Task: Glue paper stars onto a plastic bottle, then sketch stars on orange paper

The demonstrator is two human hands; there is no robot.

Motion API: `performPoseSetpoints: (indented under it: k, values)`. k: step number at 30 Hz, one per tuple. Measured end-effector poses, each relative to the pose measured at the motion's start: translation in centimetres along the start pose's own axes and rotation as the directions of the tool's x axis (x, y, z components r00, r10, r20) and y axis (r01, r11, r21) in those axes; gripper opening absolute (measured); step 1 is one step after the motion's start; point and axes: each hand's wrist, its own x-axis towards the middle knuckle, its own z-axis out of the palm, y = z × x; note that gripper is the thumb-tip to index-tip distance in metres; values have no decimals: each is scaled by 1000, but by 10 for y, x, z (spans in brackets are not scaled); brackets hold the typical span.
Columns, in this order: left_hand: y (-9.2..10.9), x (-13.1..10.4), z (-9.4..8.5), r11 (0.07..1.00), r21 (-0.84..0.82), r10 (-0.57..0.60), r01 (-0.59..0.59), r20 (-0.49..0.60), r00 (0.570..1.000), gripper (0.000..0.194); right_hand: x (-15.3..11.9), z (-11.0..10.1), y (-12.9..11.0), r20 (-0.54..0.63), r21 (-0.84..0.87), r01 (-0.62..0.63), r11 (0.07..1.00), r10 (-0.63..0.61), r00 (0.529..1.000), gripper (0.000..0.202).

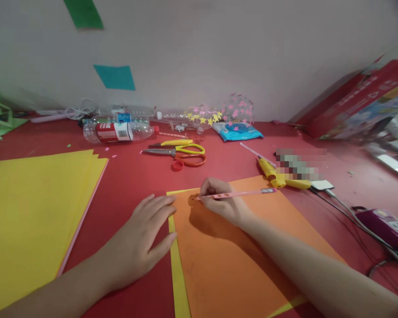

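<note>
A pink pencil [242, 194] is pinched in the fingers of my right hand [220, 201], its tip down on the upper left part of an orange sheet [225, 269]. The pencil's eraser end points right. Under the orange sheet, a yellow sheet [177, 274] shows along the left edge and at the bottom right. My left hand [149, 234] lies flat with its fingers spread, the fingertips at the left edge of these sheets. It holds nothing.
Yellow sheets [36, 221] lie at left. Beyond my hands are scissors [185, 154], a red ring [177, 165], a labelled bottle [116, 132] and a blue packet [240, 133]. At right are a yellow glue gun [270, 172], cables, a purple object [384, 225] and a red box [361, 101].
</note>
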Motion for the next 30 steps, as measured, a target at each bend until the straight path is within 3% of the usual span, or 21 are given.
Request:
performPoseSetpoints:
  k: [6, 12, 24, 30]
  values:
    - [-1, 1, 0, 996, 70, 65, -62, -39, 997, 44, -2, 0, 2, 42, -55, 49, 997, -47, 998, 11]
    - [-2, 2, 0, 987, 132, 101, -96, -27, 995, 48, -3, 0, -1, 61, 31, -6, 1000, 4, 998, 10]
    - [-2, 1, 0, 993, 104, 63, -62, -8, 998, 46, -1, -1, 0, 49, 20, -61, 998, 60, 997, 13]
    - [-1, 0, 0, 996, 74, 57, -55, -22, 998, 45, 0, 1, 2, -5, -31, -3, 1000, 3, 1000, 13]
